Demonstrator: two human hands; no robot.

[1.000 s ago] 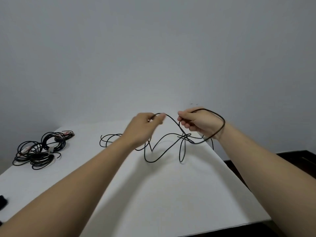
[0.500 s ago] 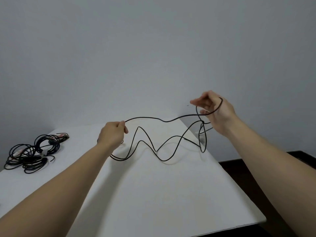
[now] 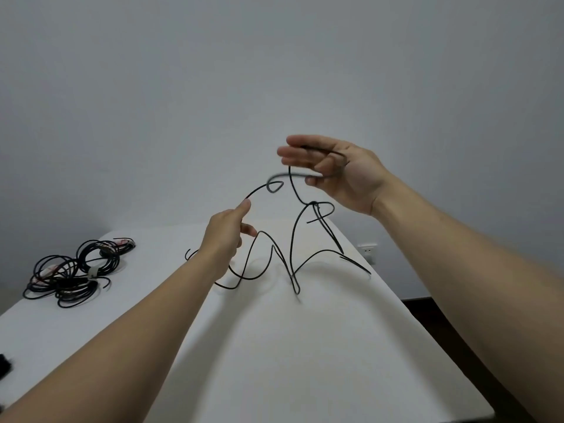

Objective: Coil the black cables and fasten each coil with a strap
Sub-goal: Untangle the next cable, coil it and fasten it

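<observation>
1. Cable (image 3: 258, 188) in work: one black length, mostly loose. It ran from the right hand (image 3: 345, 175) down in open bends to the bench (image 3: 305, 346). Some bends were lifted clear and some lay on the surface, with a tail lying toward the right edge.
2. Left hand (image 3: 227, 236): raised over the bench, below and left of the right hand. It pinched the cable between thumb and forefinger. A short arc of cable spanned the gap between the two hands.
3. Right hand: the higher of the two, fingers stretched out, not clenched. A loop of cable lay across the palm, carried rather than gripped. The view was blurred there, so it could not be told whether the thumb pressed on the loop.
4. Finished work: a pile (image 3: 73, 270) of black coils lay at the far left of the bench, well apart from the hands. One pale strap (image 3: 93, 271) showed on a coil. The number of coils, and whether each was strapped, could not be read. Red-and-white bits among them were not identified.
5. Judgement on stage: this cable was early in coiling. Few turns were gathered and most of the length was not yet drawn in.
6. Left to do: gather the remaining bends into the loop, then fasten it. No loose strap was made out. A dark object (image 3: 4, 364) at the left edge was cut off and could not be identified.
7. No other uncoiled cable showed on the bench, so this was possibly the last one.
</observation>
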